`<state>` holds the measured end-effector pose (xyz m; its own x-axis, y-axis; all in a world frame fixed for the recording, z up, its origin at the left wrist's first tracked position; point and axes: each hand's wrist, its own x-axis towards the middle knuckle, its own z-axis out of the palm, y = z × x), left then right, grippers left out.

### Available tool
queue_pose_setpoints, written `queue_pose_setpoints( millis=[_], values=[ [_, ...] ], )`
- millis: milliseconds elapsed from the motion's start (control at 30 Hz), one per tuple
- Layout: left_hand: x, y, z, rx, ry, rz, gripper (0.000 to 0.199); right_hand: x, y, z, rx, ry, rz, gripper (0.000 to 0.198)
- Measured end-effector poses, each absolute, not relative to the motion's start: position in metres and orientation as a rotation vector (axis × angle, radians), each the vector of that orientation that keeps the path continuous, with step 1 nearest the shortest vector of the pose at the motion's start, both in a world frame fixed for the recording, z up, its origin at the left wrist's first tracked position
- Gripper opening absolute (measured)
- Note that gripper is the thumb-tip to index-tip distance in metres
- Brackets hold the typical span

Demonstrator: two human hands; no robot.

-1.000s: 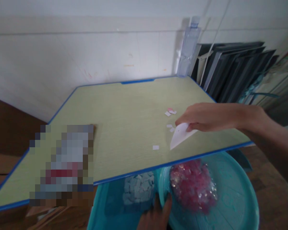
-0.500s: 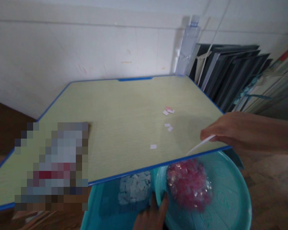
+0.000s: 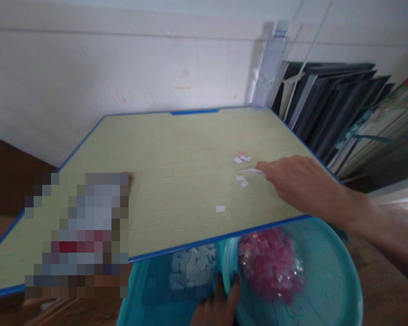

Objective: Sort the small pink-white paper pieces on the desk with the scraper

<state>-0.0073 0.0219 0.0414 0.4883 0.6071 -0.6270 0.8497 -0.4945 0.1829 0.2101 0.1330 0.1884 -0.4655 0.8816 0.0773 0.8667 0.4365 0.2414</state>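
My right hand (image 3: 285, 181) is closed on a thin white strip-like thing (image 3: 251, 172); its exact kind cannot be made out. The strip's tip reaches over the yellow-topped table (image 3: 177, 181), beside small white paper pieces (image 3: 240, 178). Farther back lies a little cluster of white pieces with a pink one (image 3: 241, 154). A single white piece (image 3: 220, 208) rests nearer the front edge. Low in the view, my left hand (image 3: 216, 305) grips the near rim of a round teal basket (image 3: 336, 271), fingers on both sides of it. Inside are shiny pink-red pieces (image 3: 272, 262), seemingly in clear plastic.
Left of the basket, a teal-blue bin (image 3: 156, 285) holds many white pieces (image 3: 192, 267). A pixelated item (image 3: 85, 226) covers the table's left side. Against the wall stand a clear bottle (image 3: 270, 68) and dark flat panels (image 3: 336, 95). The table has a blue edge (image 3: 190, 246).
My right hand has moved left and inward over the table, bringing the white strip from the front right edge to the paper pieces. My left hand stays at the basket rim.
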Motion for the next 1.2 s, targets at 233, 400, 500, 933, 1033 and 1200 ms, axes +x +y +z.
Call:
queue_pose_setpoints(
  millis=[233,400,500,933,1033,1200],
  values=[
    [-0.009,0.018,0.041,2.275,1.21,-0.665,0.071,0.189,0.121,0.195,1.399,2.837,0.323,0.032],
    [-0.01,0.018,0.036,2.317,1.209,-0.662,0.071,0.222,0.167,0.204,1.769,2.405,0.501,0.035],
    [-0.01,0.017,0.035,2.31,1.229,-0.647,0.072,0.234,0.171,0.201,1.725,2.402,0.373,0.032],
    [-0.008,0.017,0.042,2.322,1.223,-0.633,0.074,0.222,0.169,0.205,1.568,2.588,0.245,0.028],
    [-0.009,0.017,0.041,2.33,1.222,-0.646,0.072,0.223,0.173,0.207,1.612,2.578,0.28,0.03],
    [-0.01,0.016,0.039,2.338,1.227,-0.654,0.07,0.223,0.183,0.203,1.685,2.497,0.368,0.035]
  ],
)
